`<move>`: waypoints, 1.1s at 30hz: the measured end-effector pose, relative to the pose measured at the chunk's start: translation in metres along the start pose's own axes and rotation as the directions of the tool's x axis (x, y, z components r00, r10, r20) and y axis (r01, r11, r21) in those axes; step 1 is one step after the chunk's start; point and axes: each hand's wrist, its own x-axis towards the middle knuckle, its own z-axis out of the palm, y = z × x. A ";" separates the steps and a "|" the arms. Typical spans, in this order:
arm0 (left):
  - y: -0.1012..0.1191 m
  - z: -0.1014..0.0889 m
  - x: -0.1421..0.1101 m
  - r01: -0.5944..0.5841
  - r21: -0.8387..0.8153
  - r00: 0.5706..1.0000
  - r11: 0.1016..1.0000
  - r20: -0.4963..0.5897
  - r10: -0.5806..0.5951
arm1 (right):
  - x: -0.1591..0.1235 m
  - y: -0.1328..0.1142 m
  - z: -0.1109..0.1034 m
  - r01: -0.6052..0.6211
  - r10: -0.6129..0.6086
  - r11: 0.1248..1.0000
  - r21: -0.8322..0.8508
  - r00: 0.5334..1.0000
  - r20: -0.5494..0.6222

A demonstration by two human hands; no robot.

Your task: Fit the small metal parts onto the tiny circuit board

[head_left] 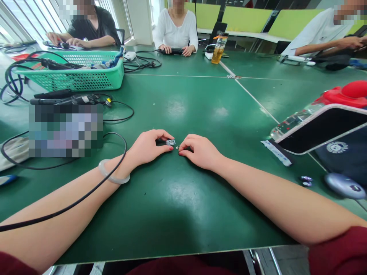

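Note:
Over the middle of the green table, my left hand pinches a small flat blue-and-white patterned piece between thumb and fingers. Its exact kind is too small to make out. Just to the right, my right hand is closed in a pinch on a tiny pale piece, whose tip points toward the left hand. A narrow gap separates the two pieces. A pale bangle circles my left wrist, and a black cable passes across that forearm.
At the left are a green basket of cables and black gear. A phone leans on a red-lidded bottle at the right, near a mouse and a strip packet. Three people sit across, near an amber bottle.

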 end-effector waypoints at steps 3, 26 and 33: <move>0.001 0.000 0.000 0.001 -0.006 1.000 1.000 0.010 -0.001 | 0.001 -0.002 0.000 -0.009 0.011 0.998 -0.063 0.999 0.030; 0.006 0.002 -0.003 -0.094 0.009 0.985 0.996 0.143 0.092 | -0.008 -0.015 0.004 0.158 -0.164 0.986 -0.055 0.979 -0.119; 0.006 0.001 -0.003 -0.092 -0.023 0.983 0.996 0.158 0.094 | -0.008 -0.014 0.004 0.143 -0.149 0.987 -0.070 0.983 -0.104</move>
